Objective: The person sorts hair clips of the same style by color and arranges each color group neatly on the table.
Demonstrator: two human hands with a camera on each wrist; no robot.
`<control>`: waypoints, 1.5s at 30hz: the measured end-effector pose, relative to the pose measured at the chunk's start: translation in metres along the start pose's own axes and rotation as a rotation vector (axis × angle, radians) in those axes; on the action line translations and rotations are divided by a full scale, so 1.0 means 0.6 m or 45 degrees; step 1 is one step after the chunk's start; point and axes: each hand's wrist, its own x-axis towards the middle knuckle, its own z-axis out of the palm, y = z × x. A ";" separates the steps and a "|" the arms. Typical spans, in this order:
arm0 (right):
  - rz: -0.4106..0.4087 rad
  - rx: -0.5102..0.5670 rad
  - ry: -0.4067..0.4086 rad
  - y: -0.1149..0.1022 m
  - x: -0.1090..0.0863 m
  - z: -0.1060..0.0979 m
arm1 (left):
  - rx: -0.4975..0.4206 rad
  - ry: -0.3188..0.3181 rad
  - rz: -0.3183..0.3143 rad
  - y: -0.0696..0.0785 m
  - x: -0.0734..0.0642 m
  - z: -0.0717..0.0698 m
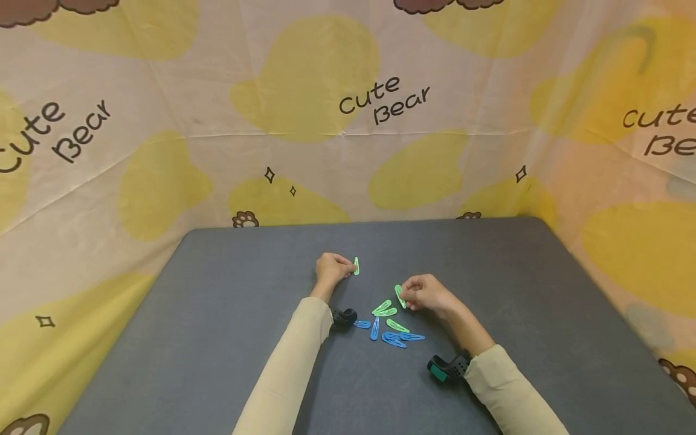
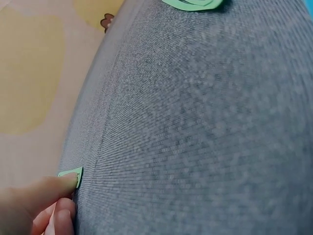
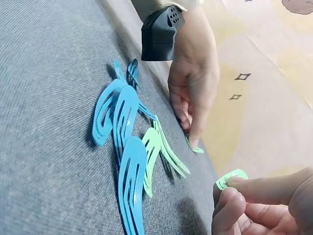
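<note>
My left hand (image 1: 333,269) pinches a green snap hair clip (image 1: 356,266) at the far side of the pile, down at the table surface. In the left wrist view its thumb (image 2: 51,188) presses on that clip's end. Nearer the pile, my right hand (image 1: 429,293) pinches another green hair clip (image 3: 231,179) between thumb and finger, held above the table. Between the hands lie loose green clips (image 1: 385,311) and, closer to me, several blue clips (image 1: 394,339), some overlapping. One more green clip (image 1: 397,326) lies beside the blue ones.
The grey table (image 1: 228,338) reaches back to a hanging cloth (image 1: 304,169) with yellow patches and printed words. Each wrist wears a black camera mount; the right one (image 1: 448,367) sits near the blue clips.
</note>
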 end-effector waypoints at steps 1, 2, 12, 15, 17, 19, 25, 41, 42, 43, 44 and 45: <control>0.007 0.018 0.000 -0.001 0.002 0.000 | 0.000 -0.003 -0.001 0.000 0.000 0.000; 0.015 0.036 -0.001 -0.001 0.004 0.000 | 0.001 -0.004 -0.001 0.001 0.000 -0.001; 0.061 0.129 0.007 -0.004 0.016 0.000 | -0.001 -0.019 -0.015 0.005 0.001 -0.002; 0.082 0.148 0.027 -0.006 0.022 0.003 | -0.005 -0.017 -0.010 0.005 0.000 -0.002; 0.094 0.161 0.044 -0.007 0.025 0.004 | -0.005 -0.016 -0.007 0.006 -0.001 -0.003; 0.094 0.161 0.051 -0.008 0.028 0.005 | -0.002 -0.016 -0.008 0.006 -0.001 -0.003; 0.096 0.186 0.087 -0.016 0.037 0.009 | 0.008 -0.019 -0.004 0.006 -0.001 -0.004; 0.218 0.423 0.154 -0.016 0.065 0.016 | 0.023 -0.021 -0.030 0.006 0.001 -0.007; 0.221 0.433 0.153 -0.016 0.066 0.015 | 0.026 -0.024 -0.028 0.006 0.001 -0.007; 0.229 0.446 0.158 -0.017 0.066 0.015 | 0.028 -0.027 -0.028 0.006 0.001 -0.007; 0.239 0.465 0.166 -0.017 0.067 0.016 | 0.031 -0.028 -0.028 0.006 0.001 -0.007; 0.243 0.481 0.168 -0.018 0.068 0.016 | 0.032 -0.030 -0.029 0.006 0.001 -0.007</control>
